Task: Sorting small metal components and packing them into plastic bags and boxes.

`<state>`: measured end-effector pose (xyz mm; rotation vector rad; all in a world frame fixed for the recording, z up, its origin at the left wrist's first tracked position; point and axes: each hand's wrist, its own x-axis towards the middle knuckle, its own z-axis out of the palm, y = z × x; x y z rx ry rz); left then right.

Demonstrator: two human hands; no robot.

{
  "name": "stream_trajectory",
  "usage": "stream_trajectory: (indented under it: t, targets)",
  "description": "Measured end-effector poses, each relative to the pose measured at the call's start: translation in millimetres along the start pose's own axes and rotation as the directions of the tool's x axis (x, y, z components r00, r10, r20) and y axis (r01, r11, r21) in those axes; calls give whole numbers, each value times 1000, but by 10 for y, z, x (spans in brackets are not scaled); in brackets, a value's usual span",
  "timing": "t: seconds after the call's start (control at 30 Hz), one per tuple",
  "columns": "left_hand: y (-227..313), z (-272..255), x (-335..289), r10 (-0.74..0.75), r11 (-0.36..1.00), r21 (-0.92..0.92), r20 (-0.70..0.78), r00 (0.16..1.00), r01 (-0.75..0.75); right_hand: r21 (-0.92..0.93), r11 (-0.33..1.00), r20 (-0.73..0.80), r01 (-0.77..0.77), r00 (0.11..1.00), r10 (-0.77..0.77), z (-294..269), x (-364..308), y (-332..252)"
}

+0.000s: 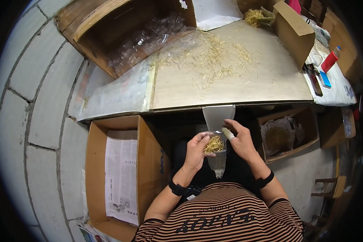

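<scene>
Below the table edge [230, 104], both hands grip a clear straw-filled box [214, 144], its underside hidden.

The bench [246, 86] is pale tan, strewn with golden straw [213, 56]. Below its front edge, a clear tub [214, 144] holds more golden straw. Left of the bench stands a brown box [149, 161] lined with white paper. The shirt [222, 213] is striped orange and black.
</scene>
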<state>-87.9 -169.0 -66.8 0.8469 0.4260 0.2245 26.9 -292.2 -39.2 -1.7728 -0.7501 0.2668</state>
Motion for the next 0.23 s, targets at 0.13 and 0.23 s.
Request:
stream_trajectory:
  t: [0.13, 0.23]
  targets:
    - [13, -1, -3, -39, 997, 62, -8, 999, 39, 233, 912, 292, -337, 919, 265, 37, 75, -3]
    - [41, 4, -8, -69, 996, 63, 3, 998, 68, 144, 946, 298, -291, 924, 239, 50, 89, -7]
